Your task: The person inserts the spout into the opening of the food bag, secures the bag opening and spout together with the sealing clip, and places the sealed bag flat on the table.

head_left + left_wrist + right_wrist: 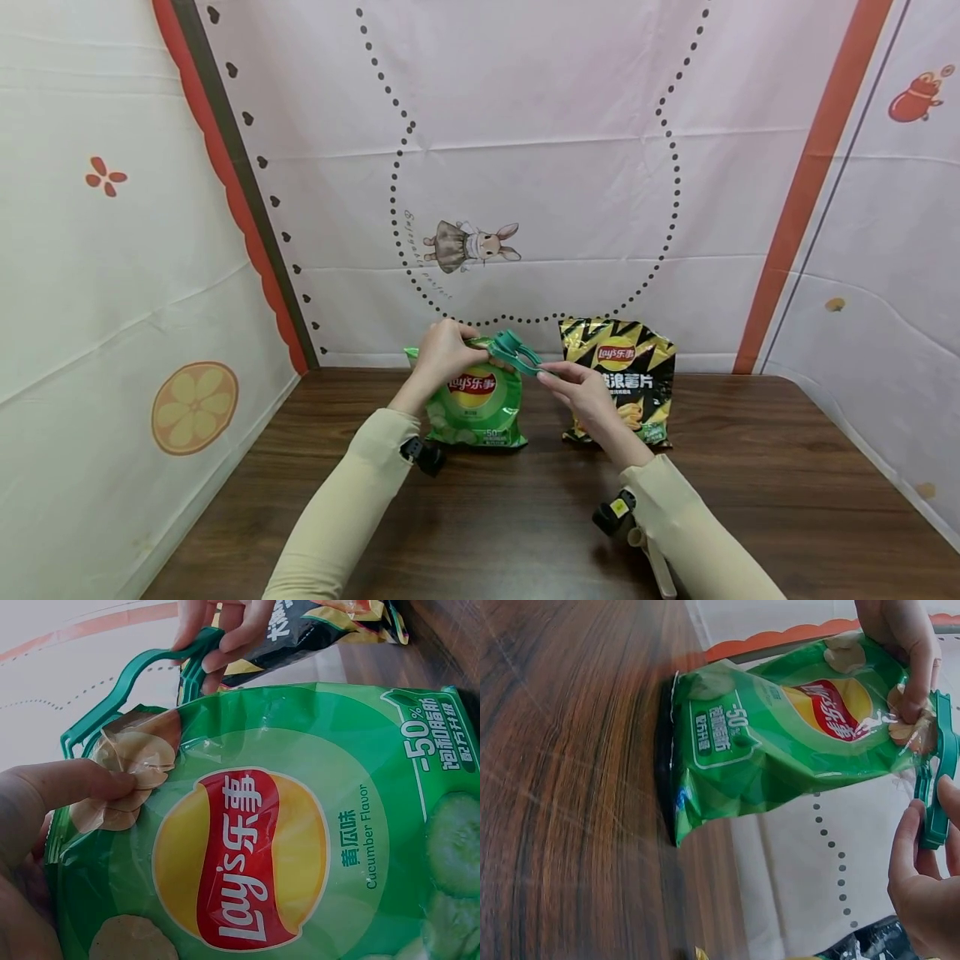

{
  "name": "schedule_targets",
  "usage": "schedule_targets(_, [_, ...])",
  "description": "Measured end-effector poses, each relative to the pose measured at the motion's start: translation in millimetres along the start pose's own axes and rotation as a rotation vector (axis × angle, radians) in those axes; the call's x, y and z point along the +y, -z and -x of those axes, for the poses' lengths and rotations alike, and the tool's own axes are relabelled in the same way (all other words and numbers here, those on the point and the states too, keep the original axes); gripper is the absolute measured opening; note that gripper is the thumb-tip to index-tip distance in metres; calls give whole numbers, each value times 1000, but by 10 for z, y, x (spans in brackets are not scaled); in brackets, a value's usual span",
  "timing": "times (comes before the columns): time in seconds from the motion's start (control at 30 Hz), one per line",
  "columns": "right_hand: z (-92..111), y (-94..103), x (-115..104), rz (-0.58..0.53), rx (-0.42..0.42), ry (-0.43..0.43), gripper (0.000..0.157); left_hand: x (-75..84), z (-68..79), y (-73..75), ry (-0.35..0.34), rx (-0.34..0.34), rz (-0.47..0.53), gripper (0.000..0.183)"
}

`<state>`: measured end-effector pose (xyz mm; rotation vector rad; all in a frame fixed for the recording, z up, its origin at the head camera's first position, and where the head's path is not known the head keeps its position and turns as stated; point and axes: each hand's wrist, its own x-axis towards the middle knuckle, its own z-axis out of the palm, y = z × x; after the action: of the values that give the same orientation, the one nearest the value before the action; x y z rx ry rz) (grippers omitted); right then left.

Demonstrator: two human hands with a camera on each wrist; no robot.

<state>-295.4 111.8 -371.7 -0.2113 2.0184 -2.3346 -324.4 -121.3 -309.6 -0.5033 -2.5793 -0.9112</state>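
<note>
A green chip bag (480, 417) stands on the table, cucumber flavour by its print. My left hand (442, 358) pinches its top edge, the thumb lying on the front in the left wrist view. A green bag clip (517, 354) is held by its end in the fingers of my right hand (588, 400). In the left wrist view the clip (112, 694) sits at the bag's top corner, its far end near my left hand. The right wrist view shows the clip (945, 742) against the bag's top; whether the bag lies between its arms I cannot tell.
To the right stands a black and yellow chip bag (618, 358), partly behind my right hand. A beige clip-like item (656, 562) lies on the brown table (495, 517) beside my right forearm. Printed cloth (540, 167) hangs behind and at both sides.
</note>
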Motion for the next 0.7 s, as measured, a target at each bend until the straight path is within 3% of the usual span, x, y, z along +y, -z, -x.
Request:
schedule_targets(0.27, [-56,-90,16,-41,-28,-1,42,-2,1,-10,-3,13,0,3])
schedule_targets(0.53, [-79,-180,-13,-78,-42,10,37,-18,11,-26,-20,17,17,42])
schedule_targets(0.7, [-99,-227,-20,-81,-41,15,38,-10,21,-19,3,14,16,30])
